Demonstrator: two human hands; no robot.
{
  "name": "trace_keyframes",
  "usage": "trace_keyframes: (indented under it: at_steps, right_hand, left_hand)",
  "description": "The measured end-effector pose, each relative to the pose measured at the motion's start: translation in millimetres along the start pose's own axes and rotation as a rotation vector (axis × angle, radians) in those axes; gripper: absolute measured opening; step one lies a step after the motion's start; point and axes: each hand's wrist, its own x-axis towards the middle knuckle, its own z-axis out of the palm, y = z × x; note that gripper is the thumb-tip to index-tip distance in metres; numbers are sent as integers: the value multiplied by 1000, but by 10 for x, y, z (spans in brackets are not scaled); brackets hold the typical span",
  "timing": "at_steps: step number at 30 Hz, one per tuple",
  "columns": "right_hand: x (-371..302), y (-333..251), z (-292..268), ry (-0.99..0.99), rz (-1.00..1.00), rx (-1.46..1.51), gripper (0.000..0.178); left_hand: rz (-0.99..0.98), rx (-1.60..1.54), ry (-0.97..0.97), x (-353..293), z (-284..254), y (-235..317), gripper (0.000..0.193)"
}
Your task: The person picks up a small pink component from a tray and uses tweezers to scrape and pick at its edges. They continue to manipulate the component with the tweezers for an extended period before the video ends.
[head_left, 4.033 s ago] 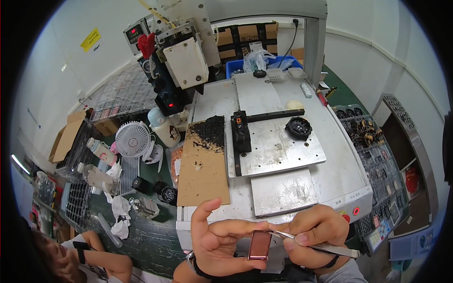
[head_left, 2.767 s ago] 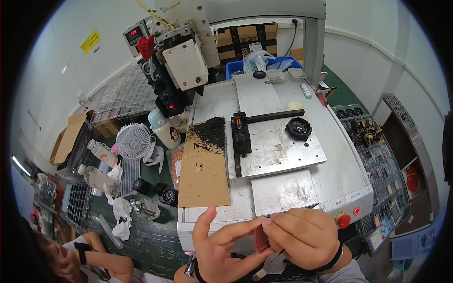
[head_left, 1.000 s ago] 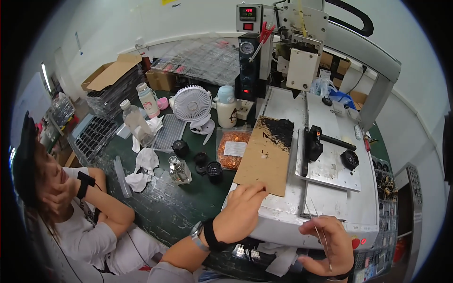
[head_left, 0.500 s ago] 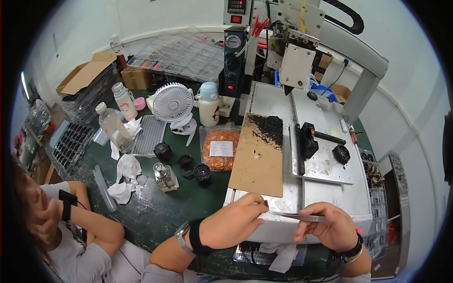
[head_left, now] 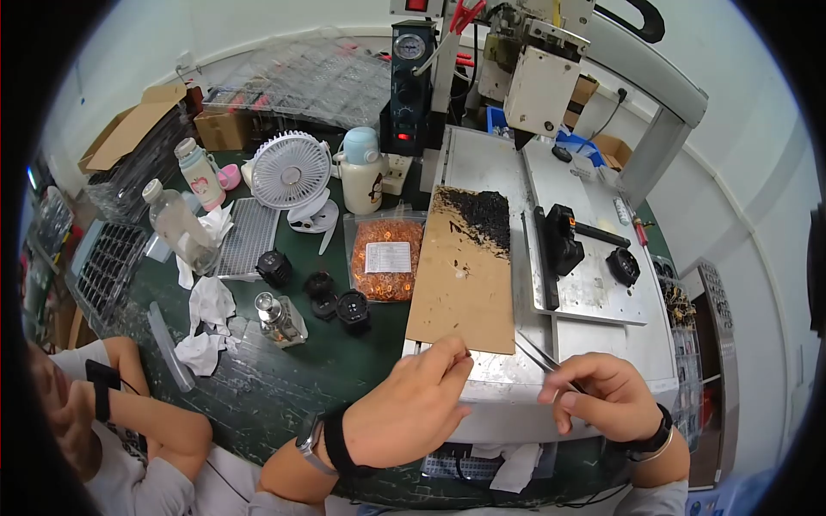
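Observation:
My left hand (head_left: 404, 408) is at the near edge of a brown cardboard sheet (head_left: 456, 301), thumb and forefinger pinched together. Whatever lies between those fingertips is hidden or too small to name. My right hand (head_left: 609, 397) holds metal tweezers (head_left: 535, 351), their tips pointing up and left past the sheet's near right corner. Small black pieces (head_left: 482, 217) lie heaped on the sheet's far end. To its right, a black fixture (head_left: 561, 251) and a round black part (head_left: 622, 267) sit on a metal plate (head_left: 594, 301).
A machine head (head_left: 540, 95) hangs over the bench. Left of the cardboard lie a bag of orange pieces (head_left: 385, 258), black round parts (head_left: 353, 311), a glass bottle (head_left: 280, 318) and a white fan (head_left: 292, 176). Another person's arm (head_left: 159, 417) rests at the left.
My left hand has moved up-left to the cardboard's near edge. The tweezers have swung from nearly level to slanting up and left. The whole view has shifted slightly.

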Motion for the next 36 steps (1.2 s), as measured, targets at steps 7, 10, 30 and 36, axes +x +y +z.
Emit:
trace_keyframes:
  at_steps: [7,10,30,36]
  right_hand:
    - [231,-98,200,102,-246,-1146,48]
    - [287,-76,227,110,-287,-1295,50]
    - [366,104,182,48,-417,-1573,49]
    - [350,118,165,68,-386,-1499,48]
  left_hand:
    - [-5,210,59,-45,24,92,53]
    - [-35,286,32,-62,100,168,52]
    - [-139,455,-27,-44,256,391,61]
    - [-126,469,-49,0,298,347,61]
